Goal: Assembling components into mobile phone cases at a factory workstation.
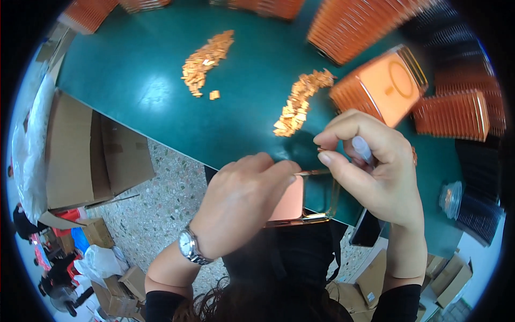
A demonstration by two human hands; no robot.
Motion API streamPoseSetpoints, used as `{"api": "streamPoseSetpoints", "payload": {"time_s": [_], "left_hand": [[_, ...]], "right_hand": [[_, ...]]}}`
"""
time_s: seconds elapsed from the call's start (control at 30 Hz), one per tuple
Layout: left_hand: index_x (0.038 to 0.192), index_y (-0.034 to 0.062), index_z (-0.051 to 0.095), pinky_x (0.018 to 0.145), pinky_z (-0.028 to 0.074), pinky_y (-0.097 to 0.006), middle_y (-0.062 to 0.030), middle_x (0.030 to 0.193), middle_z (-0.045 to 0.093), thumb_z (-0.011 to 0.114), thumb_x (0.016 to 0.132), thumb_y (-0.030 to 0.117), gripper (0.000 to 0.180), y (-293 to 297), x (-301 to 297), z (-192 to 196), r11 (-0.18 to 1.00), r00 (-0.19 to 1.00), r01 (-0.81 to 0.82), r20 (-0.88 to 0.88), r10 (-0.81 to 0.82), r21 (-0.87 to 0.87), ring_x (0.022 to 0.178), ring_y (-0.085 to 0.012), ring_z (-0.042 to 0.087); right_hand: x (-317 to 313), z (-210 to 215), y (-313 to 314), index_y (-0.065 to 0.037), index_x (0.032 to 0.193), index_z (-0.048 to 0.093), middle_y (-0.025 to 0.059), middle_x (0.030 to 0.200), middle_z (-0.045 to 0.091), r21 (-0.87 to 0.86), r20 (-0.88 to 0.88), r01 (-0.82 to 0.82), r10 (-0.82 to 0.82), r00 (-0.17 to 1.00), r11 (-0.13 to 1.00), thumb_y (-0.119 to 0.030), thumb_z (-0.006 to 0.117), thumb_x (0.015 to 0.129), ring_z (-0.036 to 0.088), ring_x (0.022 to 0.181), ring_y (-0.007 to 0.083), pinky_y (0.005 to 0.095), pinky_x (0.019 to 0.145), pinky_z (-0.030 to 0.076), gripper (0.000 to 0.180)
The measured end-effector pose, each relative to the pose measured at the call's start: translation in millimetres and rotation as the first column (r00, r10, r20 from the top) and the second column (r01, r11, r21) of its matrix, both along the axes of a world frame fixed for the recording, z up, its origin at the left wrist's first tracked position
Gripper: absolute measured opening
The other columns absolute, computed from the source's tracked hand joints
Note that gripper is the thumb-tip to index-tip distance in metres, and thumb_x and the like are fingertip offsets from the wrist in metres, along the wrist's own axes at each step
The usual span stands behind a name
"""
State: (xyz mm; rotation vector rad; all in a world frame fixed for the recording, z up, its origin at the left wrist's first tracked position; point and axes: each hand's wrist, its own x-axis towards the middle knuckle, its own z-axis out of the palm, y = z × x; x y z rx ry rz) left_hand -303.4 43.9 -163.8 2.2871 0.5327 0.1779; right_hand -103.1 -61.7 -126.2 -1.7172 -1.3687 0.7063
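My left hand (241, 188), with a silver watch (189, 246) on its wrist, grips a phone case (289, 204) at the table's near edge. The case has a pinkish-orange back panel and a shiny gold-orange frame around an opening. Just above that frame, my right hand (381, 166) pinches a tiny orange-brown piece (321, 149) between thumb and forefinger. A translucent pen-like stick (362, 149) is also tucked in the right hand; its lower part is hidden. Beyond the hands lie two loose heaps of small gold-orange pieces, one farther left (206, 61) and one nearer (300, 104).
Stacks of orange cases (354, 27) line the far side of the green table (134, 70), with another stack (378, 88) near my right hand. Dark cases (477, 212) and a clear tub (451, 199) stand right. A cardboard box (75, 150) is left.
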Motion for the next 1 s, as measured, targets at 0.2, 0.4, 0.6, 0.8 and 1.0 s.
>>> {"api": "streamPoseSetpoints", "payload": {"time_s": [0.2, 0.4, 0.6, 0.8, 1.0], "left_hand": [[0.107, -0.0014, 0.068, 0.076, 0.057, -0.040, -0.0181, 0.092, 0.075, 0.067, 0.099, 0.008, 0.012, -15, 33, -4, 0.982, 0.997, -0.016, -0.072, 0.002, -0.190, 0.086, -0.0356, 0.074], [0.104, -0.0034, 0.065, 0.080, 0.057, -0.050, -0.0268, 0.098, 0.074, 0.061, 0.099, 0.007, 0.012, -18, 48, -2, 0.966, 0.995, 0.017, -0.089, -0.042, -0.260, 0.094, -0.0470, 0.071], [0.102, -0.0039, 0.066, 0.081, 0.058, -0.049, -0.0274, 0.099, 0.074, 0.061, 0.099, 0.007, 0.012, -19, 50, -3, 0.964, 0.995, -0.017, -0.104, -0.011, -0.267, 0.095, -0.0468, 0.072], [0.100, -0.0035, 0.064, 0.080, 0.057, -0.051, -0.0266, 0.097, 0.074, 0.061, 0.097, 0.007, 0.011, -18, 46, -9, 0.977, 0.998, 0.011, -0.057, -0.023, -0.212, 0.093, -0.0467, 0.071], [0.098, -0.0012, 0.060, 0.074, 0.056, -0.048, -0.0217, 0.090, 0.073, 0.065, 0.095, 0.006, 0.009, -21, 47, -16, 0.997, 0.996, 0.047, -0.067, -0.051, -0.056, 0.085, -0.0429, 0.071]], "right_hand": [[22, -22, -51, 0.000, 0.092, 0.068, 0.0100, 0.092, 0.068, 0.009, 0.110, -0.036, 0.035, 0.993, 0.999, 0.001, 0.075, 0.086, 0.065, 0.079, 0.0225, 0.0341, 0.069, 0.050, 0.009], [17, -42, -60, -0.003, 0.092, 0.067, 0.0084, 0.095, 0.064, 0.094, 0.414, -0.108, 0.060, 0.908, 0.990, 0.000, 0.078, 0.077, 0.062, 0.085, 0.0290, 0.0406, 0.068, 0.052, 0.019], [11, -51, -52, -0.003, 0.092, 0.066, 0.0069, 0.094, 0.061, 0.095, 0.522, -0.165, 0.092, 0.848, 0.982, 0.000, 0.078, 0.071, 0.060, 0.084, 0.0279, 0.0396, 0.066, 0.053, 0.024], [3, -51, -49, -0.003, 0.096, 0.065, 0.0089, 0.091, 0.059, -0.001, 0.577, -0.143, 0.117, 0.809, 0.990, -0.001, 0.076, 0.073, 0.062, 0.083, 0.0291, 0.0401, 0.065, 0.054, 0.025], [9, -51, -50, -0.002, 0.095, 0.063, 0.0102, 0.091, 0.059, -0.037, 0.594, -0.153, 0.145, 0.791, 0.987, -0.005, 0.073, 0.079, 0.064, 0.085, 0.0293, 0.0400, 0.066, 0.056, 0.019]]}}
